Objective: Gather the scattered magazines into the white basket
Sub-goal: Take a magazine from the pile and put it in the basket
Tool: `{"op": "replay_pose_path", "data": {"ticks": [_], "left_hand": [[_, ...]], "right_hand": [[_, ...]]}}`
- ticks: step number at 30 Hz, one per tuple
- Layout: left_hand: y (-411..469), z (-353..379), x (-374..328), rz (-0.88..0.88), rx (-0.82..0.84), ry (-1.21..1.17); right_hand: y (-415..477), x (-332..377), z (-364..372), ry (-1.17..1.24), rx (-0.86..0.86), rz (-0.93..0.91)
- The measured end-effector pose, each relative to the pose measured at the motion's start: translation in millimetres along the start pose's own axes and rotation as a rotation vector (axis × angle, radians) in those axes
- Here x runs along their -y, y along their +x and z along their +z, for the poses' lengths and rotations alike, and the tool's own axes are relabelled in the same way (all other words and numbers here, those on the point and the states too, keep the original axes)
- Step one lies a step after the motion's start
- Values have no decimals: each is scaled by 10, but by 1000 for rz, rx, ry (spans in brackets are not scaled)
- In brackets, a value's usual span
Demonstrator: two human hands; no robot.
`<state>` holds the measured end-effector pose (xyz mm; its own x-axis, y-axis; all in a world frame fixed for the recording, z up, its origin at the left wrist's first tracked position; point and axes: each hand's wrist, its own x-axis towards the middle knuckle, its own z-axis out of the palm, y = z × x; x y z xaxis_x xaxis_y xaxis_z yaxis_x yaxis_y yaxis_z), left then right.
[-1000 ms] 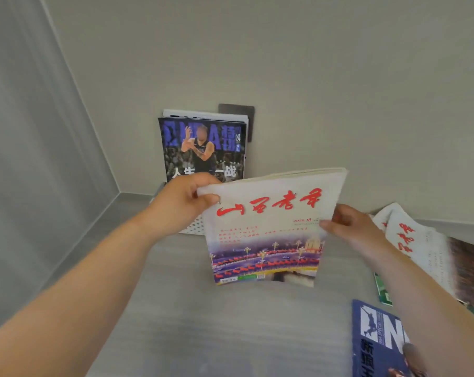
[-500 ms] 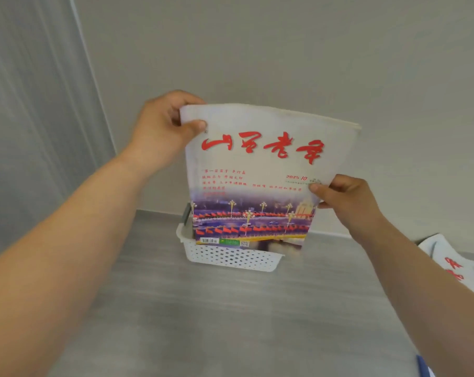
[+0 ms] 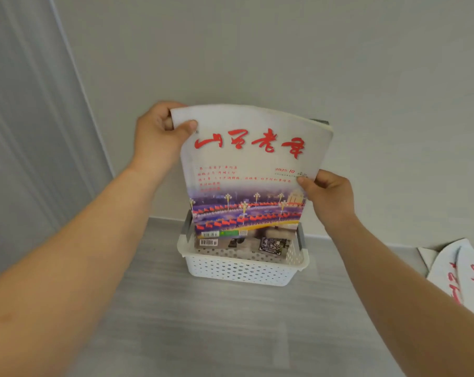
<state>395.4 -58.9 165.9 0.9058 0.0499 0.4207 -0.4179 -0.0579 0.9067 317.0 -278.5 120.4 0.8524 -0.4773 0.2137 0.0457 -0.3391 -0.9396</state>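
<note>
I hold a white magazine (image 3: 246,172) with red brush lettering and a night street photo upright over the white perforated basket (image 3: 244,270). Its lower edge sits inside the basket, in front of another magazine whose bottom strip with a barcode (image 3: 238,244) shows. My left hand (image 3: 159,140) pinches the top left corner. My right hand (image 3: 328,197) grips the right edge at mid height. The basket stands on the grey surface against the back wall.
Two more white magazines (image 3: 464,281) with red lettering lie at the right edge of the grey wood-grain surface (image 3: 203,327). A light wall rises right behind the basket, and a grey panel (image 3: 26,159) closes the left side.
The magazine has gone from flat in front of me, up and forward, then down so its bottom edge is inside the basket. It now hides the blue basketball magazine behind it.
</note>
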Motion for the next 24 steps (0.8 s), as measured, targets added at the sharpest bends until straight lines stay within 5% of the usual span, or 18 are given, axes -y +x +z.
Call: {"op": "replay_pose_path", "data": {"ticks": [17, 24], "left_hand": [[5, 141, 380, -199, 35, -66], [-79, 276, 571, -271, -137, 169]], "right_hand": [[63, -330, 137, -32, 20, 153], [138, -318, 185, -69, 17, 201]]}}
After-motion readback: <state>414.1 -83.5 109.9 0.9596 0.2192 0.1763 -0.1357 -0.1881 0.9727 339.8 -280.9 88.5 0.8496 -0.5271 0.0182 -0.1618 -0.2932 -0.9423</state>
